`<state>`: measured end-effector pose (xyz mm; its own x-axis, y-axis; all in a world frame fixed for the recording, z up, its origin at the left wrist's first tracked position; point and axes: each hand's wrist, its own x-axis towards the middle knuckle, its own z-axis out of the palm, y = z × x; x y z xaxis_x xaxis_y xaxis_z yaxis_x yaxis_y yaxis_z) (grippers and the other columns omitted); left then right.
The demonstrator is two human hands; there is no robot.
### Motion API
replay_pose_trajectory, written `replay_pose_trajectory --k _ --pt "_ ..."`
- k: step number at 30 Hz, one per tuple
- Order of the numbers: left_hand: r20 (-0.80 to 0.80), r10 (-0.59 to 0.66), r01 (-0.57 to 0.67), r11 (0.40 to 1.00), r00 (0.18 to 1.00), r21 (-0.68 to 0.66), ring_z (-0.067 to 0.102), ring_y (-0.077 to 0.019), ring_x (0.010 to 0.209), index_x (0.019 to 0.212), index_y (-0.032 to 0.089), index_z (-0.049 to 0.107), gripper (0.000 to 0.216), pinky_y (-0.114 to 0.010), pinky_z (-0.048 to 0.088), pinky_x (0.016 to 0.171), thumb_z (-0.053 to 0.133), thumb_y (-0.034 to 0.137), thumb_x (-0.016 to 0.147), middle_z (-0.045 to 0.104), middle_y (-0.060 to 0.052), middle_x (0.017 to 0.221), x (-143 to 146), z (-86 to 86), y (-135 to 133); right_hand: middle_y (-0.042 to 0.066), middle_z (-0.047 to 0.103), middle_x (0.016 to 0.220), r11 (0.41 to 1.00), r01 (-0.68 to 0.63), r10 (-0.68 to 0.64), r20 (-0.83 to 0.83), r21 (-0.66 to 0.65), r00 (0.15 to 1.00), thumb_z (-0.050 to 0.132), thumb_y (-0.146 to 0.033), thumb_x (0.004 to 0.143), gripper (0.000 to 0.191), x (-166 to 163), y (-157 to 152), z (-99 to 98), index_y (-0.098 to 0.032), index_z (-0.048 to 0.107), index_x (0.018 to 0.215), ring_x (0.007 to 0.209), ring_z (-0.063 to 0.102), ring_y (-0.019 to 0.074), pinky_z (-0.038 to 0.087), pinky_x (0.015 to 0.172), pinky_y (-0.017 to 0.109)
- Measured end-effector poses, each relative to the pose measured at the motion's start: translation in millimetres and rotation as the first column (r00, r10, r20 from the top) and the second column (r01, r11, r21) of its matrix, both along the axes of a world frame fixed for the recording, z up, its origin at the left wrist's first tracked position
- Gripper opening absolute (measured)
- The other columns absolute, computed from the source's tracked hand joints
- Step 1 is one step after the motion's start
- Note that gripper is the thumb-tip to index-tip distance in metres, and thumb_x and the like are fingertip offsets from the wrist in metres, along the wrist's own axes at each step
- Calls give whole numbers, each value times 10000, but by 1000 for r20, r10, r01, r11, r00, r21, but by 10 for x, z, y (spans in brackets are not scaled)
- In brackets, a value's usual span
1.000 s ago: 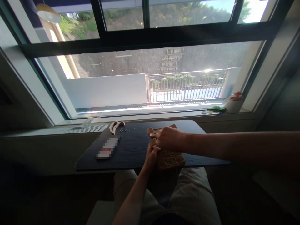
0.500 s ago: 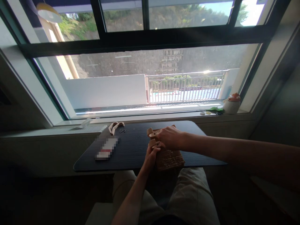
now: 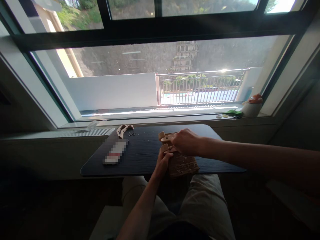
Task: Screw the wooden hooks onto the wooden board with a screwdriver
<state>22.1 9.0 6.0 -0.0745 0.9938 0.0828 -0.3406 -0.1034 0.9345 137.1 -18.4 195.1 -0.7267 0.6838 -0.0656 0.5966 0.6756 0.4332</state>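
Note:
A brown, rough-textured block rests at the near edge of the dark table, partly jutting over my lap. Two pale, rounded wooden pieces sit at its left side: a far wooden piece and a near wooden piece. My left hand is closed round the near piece and the block's left edge, thumb on top. Above the block, my right hand is closed, fingers bent down beside the wooden pieces. Whatever its fingertips hold is hidden.
Curved pale wooden pieces lie at the table's back left, with several small screws beside them. A blurred-out pack lies at left. On the windowsill stands a white pot near a green item.
The camera view has tilted down slightly, so the whole scene sits higher. Both hands stay at the block; my right hand's knuckles have turned a little.

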Motion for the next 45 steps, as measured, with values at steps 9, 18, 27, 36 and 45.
replay_pose_trajectory --k 9,18,27,36,45 --pt "-1 17 -17 999 1000 39 591 -186 834 945 166 632 315 -277 436 737 626 192 631 665 -13 870 5 18 3 91 679 965 991 -137 136 85 10 987 492 -144 836 216 -49 -70 139 -178 644 985 827 642 187 420 575 247" --pt "-2 20 -20 1000 1000 -9 592 -212 908 958 165 632 335 -291 451 767 652 203 625 665 -29 926 -11 37 -24 104 675 829 982 -179 179 -2 53 984 416 -152 861 239 82 7 -150 -130 651 824 777 634 213 438 617 301" --pt "1 14 -14 1000 1000 26 596 -203 877 983 159 634 351 -293 445 770 636 193 634 665 -25 885 7 19 -2 104 688 940 1000 15 -16 -42 -15 999 509 -252 835 260 17 -45 79 -176 623 1056 834 650 233 458 633 307" --pt "3 16 -16 1000 1000 -15 597 -200 857 890 166 639 281 -289 456 752 650 215 613 665 -16 892 -6 66 -25 127 644 957 936 -348 343 73 60 936 405 -82 869 240 12 -48 -56 -120 641 866 911 600 203 442 676 288" --pt "-4 -4 4 1000 1000 9 597 -189 830 949 168 644 312 -287 450 743 634 206 639 667 -16 861 4 24 -15 112 694 854 997 77 -77 -51 -13 996 473 -293 847 240 -22 36 65 -174 658 942 805 653 235 449 609 298"
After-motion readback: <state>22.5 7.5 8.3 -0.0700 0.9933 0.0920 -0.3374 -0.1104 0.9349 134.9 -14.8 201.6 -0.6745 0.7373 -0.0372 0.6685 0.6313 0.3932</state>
